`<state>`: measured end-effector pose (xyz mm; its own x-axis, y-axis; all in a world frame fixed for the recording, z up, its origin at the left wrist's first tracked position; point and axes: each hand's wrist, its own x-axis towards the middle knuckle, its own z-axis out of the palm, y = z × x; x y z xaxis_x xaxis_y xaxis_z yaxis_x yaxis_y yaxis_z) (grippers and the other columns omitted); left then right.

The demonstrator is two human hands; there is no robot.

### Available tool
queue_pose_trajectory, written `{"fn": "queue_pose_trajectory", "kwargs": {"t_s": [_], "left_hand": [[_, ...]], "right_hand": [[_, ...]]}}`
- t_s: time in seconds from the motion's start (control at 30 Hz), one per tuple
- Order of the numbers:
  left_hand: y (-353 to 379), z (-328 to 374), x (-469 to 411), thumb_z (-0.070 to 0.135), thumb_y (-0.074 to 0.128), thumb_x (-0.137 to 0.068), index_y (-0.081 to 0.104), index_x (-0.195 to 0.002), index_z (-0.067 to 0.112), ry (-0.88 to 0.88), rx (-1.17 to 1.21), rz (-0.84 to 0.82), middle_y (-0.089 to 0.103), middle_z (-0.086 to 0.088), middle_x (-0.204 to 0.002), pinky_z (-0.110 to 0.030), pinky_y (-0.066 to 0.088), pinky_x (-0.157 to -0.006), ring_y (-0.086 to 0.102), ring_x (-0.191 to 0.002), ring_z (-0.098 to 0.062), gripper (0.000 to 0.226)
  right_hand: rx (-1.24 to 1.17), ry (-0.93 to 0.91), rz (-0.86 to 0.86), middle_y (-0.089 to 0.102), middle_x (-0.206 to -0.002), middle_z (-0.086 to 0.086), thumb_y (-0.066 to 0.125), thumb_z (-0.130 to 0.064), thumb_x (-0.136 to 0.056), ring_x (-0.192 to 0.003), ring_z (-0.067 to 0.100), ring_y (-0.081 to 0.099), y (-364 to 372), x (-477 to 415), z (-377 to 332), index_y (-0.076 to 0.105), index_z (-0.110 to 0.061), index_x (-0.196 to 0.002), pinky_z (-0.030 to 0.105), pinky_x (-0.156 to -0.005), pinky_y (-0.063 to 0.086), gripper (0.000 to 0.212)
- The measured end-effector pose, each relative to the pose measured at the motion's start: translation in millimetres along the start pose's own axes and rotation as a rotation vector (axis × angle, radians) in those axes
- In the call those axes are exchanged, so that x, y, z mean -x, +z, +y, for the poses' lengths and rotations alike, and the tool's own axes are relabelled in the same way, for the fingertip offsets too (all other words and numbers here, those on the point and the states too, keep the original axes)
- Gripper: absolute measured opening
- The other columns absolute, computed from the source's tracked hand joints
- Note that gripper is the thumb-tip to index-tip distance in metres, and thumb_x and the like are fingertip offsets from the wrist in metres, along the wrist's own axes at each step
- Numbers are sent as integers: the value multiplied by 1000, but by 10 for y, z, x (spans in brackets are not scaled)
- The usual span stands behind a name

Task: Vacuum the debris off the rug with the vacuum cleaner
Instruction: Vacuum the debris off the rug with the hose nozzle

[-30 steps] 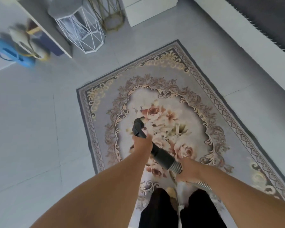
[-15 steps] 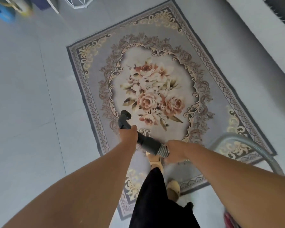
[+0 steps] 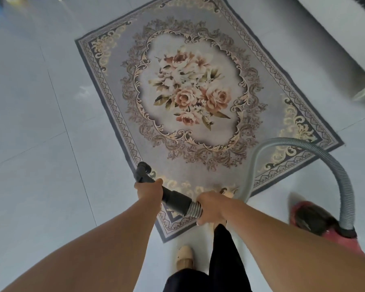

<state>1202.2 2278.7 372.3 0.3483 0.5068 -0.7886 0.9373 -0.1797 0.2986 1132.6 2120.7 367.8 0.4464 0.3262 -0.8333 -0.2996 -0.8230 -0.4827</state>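
A grey tiled floor (image 3: 30, 123) is filling the left of the scene. The left hand (image 3: 149, 189) is wrapping tightly around the black wand (image 3: 171, 199) of the vacuum cleaner, whose dark nozzle end (image 3: 142, 171) is pointing over the near left edge of the rug (image 3: 261, 66). The rug, with its floral centre, is lying at an angle on the tiles, stretching from near the feet to the far side. Just right of the left hand, the right hand (image 3: 212, 207) is closing firmly around the ribbed cuff where the wand is meeting the grey hose (image 3: 316, 148). The hose is arching up over the rug's near right corner and dropping into the red canister (image 3: 320, 226), which is sitting on the floor at the near right. Below the hands, a beige shoe (image 3: 184, 258) is standing on the tiles beside dark trousers (image 3: 223, 260).
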Motion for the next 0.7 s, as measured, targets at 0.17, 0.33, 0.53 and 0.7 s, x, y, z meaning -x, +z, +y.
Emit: {"fn": "queue_pose_trajectory", "kwargs": {"t_s": [0.17, 0.33, 0.53, 0.7], "left_hand": [[-378, -406, 173, 13, 58, -91, 18, -149, 17, 363, -169, -9, 54, -13, -120, -37, 49, -71, 55, -91, -29, 70], [-499, -616, 395, 10, 58, -87, 20, -148, 25, 662, -357, -53, 58, -11, -109, -34, 46, -62, 58, -73, -24, 73], [-138, -888, 826, 8, 56, -88, 12, -152, 30, 906, -540, -57, 62, -11, -105, -29, 46, -51, 60, -69, -26, 80], [322, -1143, 1497, 7, 57, -88, 9, -153, 33, 1108, -620, -142, 59, -8, -121, -30, 46, -55, 60, -81, -25, 85]], "right_hand": [[-147, -18, 99, 70, -100, 2, 75, -43, -71, -92, 23, 64, 919, 162, -392, 66, -22, -105, 34, -87, 50, 41], [-484, -80, 140, 68, -116, 3, 75, -39, -79, -101, 18, 63, 1333, 470, -494, 61, -16, -120, 25, -84, 47, 48], [-766, 96, 403, 65, -113, 3, 66, -25, -88, -99, 19, 62, 1490, 933, 125, 61, -13, -118, 28, -83, 50, 33], [-658, 306, 585, 60, -96, 2, 50, -16, -96, -109, 26, 58, 1555, 1524, 775, 61, -11, -111, 26, -81, 46, 19]]}}
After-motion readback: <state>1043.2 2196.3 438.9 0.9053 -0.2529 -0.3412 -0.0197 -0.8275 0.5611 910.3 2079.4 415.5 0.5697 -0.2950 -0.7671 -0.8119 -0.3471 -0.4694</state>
